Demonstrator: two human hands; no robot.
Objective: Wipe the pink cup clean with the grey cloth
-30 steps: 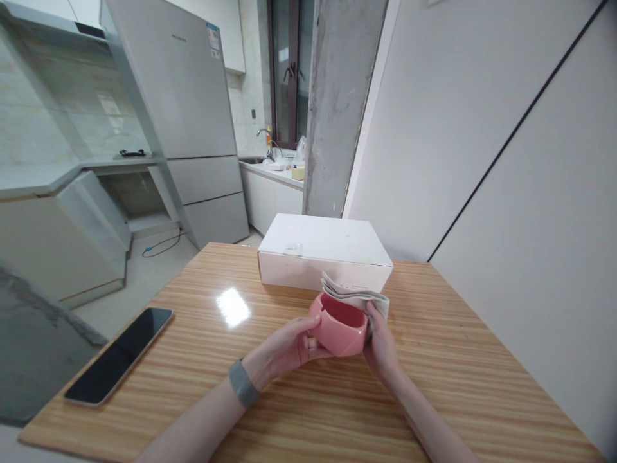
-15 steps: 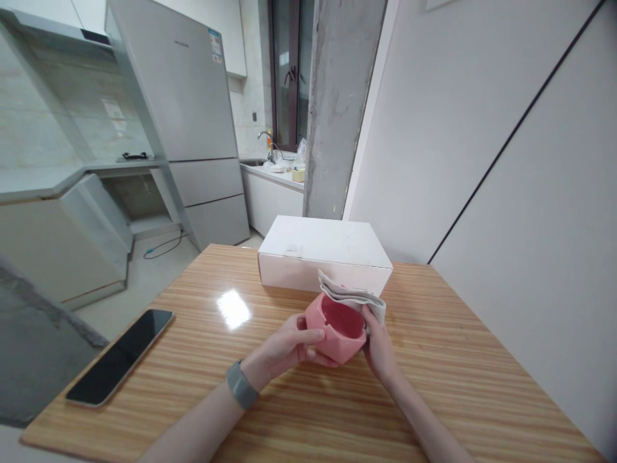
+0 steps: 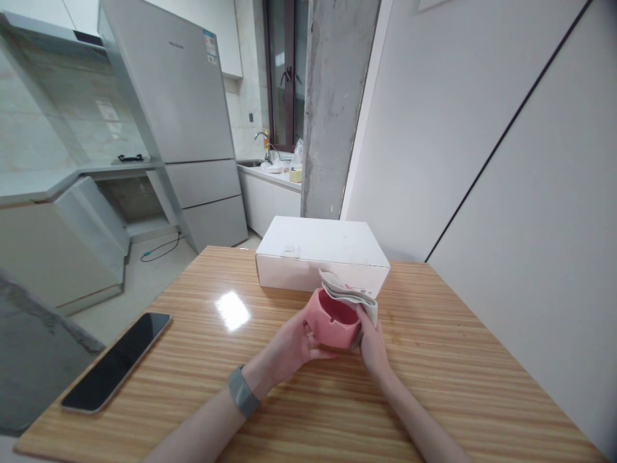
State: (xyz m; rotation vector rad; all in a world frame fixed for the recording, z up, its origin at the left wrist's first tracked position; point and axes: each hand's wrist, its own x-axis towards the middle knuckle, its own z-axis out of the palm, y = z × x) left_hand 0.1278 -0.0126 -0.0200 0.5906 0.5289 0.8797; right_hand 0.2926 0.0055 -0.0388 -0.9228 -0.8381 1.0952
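Note:
A pink faceted ashtray (image 3: 332,331) with notches in its rim is held above the wooden table (image 3: 202,360), its opening tipped toward me. My left hand (image 3: 292,344) grips it from the left, fingers curled round its side and underneath; a grey band circles that wrist. My right hand (image 3: 372,341) is closed on a folded pale grey cloth (image 3: 354,297), which lies against the ashtray's far and right rim. The thumb presses on top of the cloth. The other right fingers are mostly hidden behind the ashtray and cloth.
A white box (image 3: 322,247) stands on the table just beyond the cloth. A dark-screened phone (image 3: 118,363) lies near the left table edge. Behind are a fridge (image 3: 173,96), a sink counter (image 3: 270,193), a concrete pillar (image 3: 332,116) and a white wall (image 3: 482,128) on the right.
The ashtray has turned, bringing a rim notch round to face me, and sits slightly higher. My left hand's grip has shifted, its thumb moving off the ashtray's near face. The cloth stays at the rim.

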